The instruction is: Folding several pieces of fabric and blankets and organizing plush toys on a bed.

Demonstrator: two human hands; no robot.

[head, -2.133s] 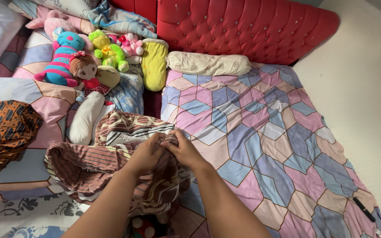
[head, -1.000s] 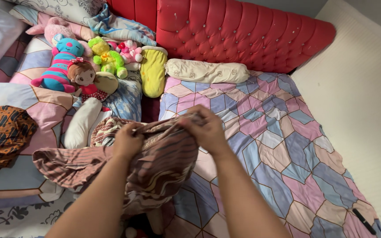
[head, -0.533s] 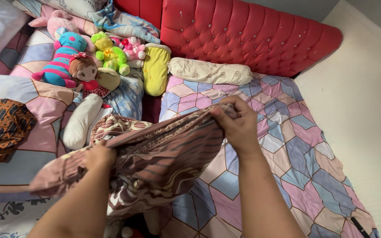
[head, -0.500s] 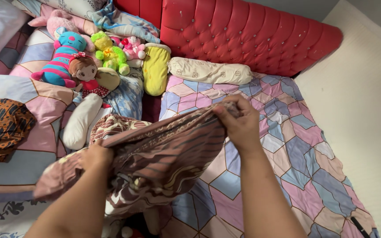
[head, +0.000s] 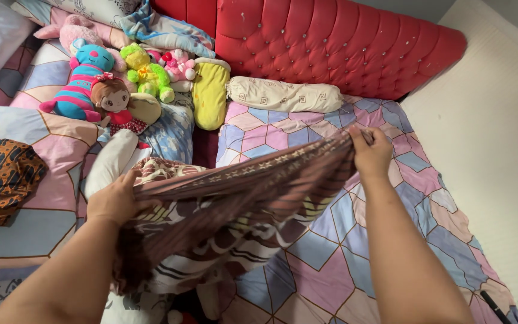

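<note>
Brown patterned cloth point(head: 235, 204), thin and limp, pinched along its top edge by left hand point(head: 115, 198) and right hand point(head: 370, 153), fingers closed on fabric, stretched in the air above quilt point(head: 331, 264). Likely risk: loose lower folds sagging and bunching, or edge slipping from a light pinch. Below: pastel geometric quilt; stuffed toys point(head: 112, 84), yellow pillow point(head: 210, 93), cream bolster point(head: 283, 95); red tufted headboard point(head: 337, 42); pale floor point(head: 487, 138).

The brown striped cloth point(head: 241, 204) hangs above a pink, blue and purple geometric bedsheet point(head: 343, 264) by a red headboard point(head: 331, 42).
</note>
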